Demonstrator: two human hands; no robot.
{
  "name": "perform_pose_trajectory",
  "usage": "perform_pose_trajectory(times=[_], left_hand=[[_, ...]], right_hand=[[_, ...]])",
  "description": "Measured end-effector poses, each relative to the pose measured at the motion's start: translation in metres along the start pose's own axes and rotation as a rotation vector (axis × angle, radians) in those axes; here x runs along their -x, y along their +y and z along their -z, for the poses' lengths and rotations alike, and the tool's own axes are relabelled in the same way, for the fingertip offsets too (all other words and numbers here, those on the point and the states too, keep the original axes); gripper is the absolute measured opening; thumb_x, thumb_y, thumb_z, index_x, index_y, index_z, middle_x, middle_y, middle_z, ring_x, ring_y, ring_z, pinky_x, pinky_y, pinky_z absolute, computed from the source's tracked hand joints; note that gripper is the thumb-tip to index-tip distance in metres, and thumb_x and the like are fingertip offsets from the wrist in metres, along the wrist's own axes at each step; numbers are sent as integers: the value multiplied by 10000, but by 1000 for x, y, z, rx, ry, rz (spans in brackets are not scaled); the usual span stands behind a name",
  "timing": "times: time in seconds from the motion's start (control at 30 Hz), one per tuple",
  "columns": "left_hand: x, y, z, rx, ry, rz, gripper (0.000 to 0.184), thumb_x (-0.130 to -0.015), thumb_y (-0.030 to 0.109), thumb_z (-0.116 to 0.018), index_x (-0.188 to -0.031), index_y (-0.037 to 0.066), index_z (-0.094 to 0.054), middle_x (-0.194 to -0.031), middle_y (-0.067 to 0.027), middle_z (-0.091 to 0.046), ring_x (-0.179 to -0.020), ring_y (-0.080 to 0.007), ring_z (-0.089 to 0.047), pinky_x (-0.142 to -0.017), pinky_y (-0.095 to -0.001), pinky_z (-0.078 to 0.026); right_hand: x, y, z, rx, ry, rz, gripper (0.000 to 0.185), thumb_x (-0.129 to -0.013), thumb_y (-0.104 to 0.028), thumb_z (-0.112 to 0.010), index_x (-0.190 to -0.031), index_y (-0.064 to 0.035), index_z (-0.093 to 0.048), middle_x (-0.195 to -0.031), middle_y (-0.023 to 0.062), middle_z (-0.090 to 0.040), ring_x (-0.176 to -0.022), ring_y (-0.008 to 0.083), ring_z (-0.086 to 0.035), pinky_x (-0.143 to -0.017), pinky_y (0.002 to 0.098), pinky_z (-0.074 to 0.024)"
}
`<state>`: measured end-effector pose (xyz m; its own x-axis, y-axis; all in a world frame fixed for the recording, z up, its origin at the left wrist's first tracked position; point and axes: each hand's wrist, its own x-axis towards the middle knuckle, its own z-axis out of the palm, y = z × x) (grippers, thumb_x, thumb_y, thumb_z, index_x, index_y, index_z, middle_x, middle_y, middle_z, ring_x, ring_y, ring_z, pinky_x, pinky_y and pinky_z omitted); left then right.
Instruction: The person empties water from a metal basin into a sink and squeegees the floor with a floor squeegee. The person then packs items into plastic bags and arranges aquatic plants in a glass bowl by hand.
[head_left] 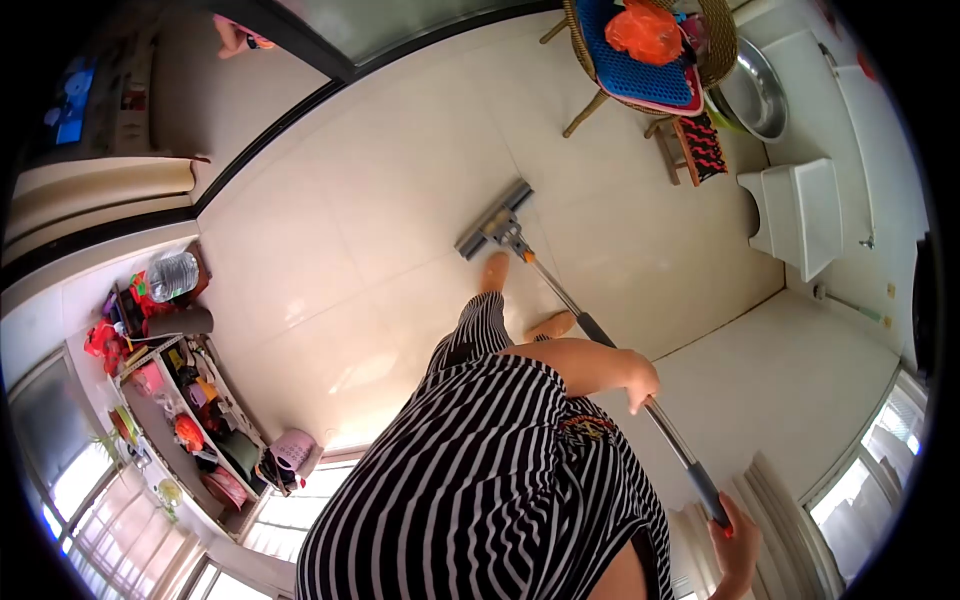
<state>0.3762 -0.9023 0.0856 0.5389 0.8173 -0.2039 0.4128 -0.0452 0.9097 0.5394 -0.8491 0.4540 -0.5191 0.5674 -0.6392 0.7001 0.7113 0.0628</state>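
A sponge mop with a long metal pole [562, 287] slants across the view, its wide grey head [495, 218] flat on the pale tiled floor just ahead of my feet [493, 272]. My left hand [641, 381] is closed around the pole partway up, below the bare silver section. At the top end, my right hand [735, 541] wraps the dark grey grip [708, 494]. The striped clothing covers much of the lower middle and hides part of one leg.
A wicker chair [720, 45] with a blue seat pad and orange bag stands at top right, beside a small stool [690, 150], a metal basin [755, 92] and a white sink [800, 215]. A loaded shelf [190, 410] lines the left wall. A dark door frame [275, 128] crosses the upper left.
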Motion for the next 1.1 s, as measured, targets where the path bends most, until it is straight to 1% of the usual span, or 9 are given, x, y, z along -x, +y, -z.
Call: perform_pose_trajectory(times=[0.07, 0.13, 0.27, 0.4, 0.67, 0.83, 0.9, 1.0, 1.1], left_hand=[[-12, -33, -23, 0, 26, -87, 274, -712, 308, -723, -948, 174, -687, -913, -14, -685, -895, -214, -638, -781, -406, -485], [16, -32, -25, 129, 352, 50, 265, -714, 340, -711, -914, 168, -691, -881, -10, -691, -912, -215, -645, -803, -400, -479], [38, -65, -15, 179, 501, 164, 275, -712, 367, -706, -894, 161, -690, -872, -21, -692, -923, -218, -644, -814, -396, -473], [80, -115, -15, -57, 735, 487, 264, -735, 372, -698, -843, 132, -689, -847, -34, -682, -894, -227, -634, -782, -390, -476], [201, -137, -26, 83, 744, 810, 188, -808, 312, -682, -878, 138, -678, -862, -19, -641, -937, -207, -588, -886, -430, -420], [287, -156, -79, 191, 722, 978, 144, -885, 252, -608, -962, 149, -671, -923, -31, -635, -1042, -229, -554, -1070, -545, -297], [320, -166, -103, 331, 954, 1051, 139, -888, 221, -598, -986, 154, -668, -1004, -40, -624, -1108, -232, -524, -1138, -596, -158], [385, -192, -134, 333, 1140, 1169, 116, -831, 240, -642, -927, 178, -654, -1002, -9, -613, -1154, -208, -514, -1099, -603, -203], [462, -221, -169, 295, 1528, 1428, 161, -820, 154, -635, -977, 189, -635, -1179, 11, -594, -1342, -196, -385, -1120, -608, -160]], right_hand=[[-12, 9, -2, 38, 13, 48, 513, -708, -93, -755, -1204, -159, -639, -785, 140, -659, -624, 271, -632, -591, 362, -504], [-32, 17, -2, 85, 21, 105, 493, -700, -94, -764, -1179, -136, -654, -767, 142, -659, -594, 259, -625, -579, 351, -502], [-85, -8, 11, 24, -36, 152, 489, -715, -89, -765, -1189, -130, -652, -704, 129, -637, -550, 213, -601, -568, 339, -491], [-153, -49, 10, 127, -62, 429, 525, -736, -90, -756, -1239, -128, -612, -721, 125, -643, -563, 213, -601, -563, 337, -487], [-224, -133, -2, 93, -95, 836, 517, -757, -76, -731, -1250, -155, -598, -771, 114, -648, -602, 237, -616, -582, 355, -497], [-241, -235, -41, 168, -265, 955, 527, -794, -111, -714, -1295, -164, -560, -827, 131, -662, -665, 260, -650, -607, 371, -513], [-251, -273, -55, 270, -284, 1036, 535, -805, -136, -708, -1314, -147, -543, -833, 145, -659, -698, 254, -653, -645, 383, -513], [-256, -354, -80, 283, -311, 1089, 511, -837, -195, -684, -1324, -144, -537, -831, 152, -656, -717, 263, -651, -670, 380, -509], [-229, -487, -92, 319, -391, 1007, 486, -872, -245, -646, -1335, -144, -533, -842, 156, -659, -738, 269, -653, -693, 368, -507]])
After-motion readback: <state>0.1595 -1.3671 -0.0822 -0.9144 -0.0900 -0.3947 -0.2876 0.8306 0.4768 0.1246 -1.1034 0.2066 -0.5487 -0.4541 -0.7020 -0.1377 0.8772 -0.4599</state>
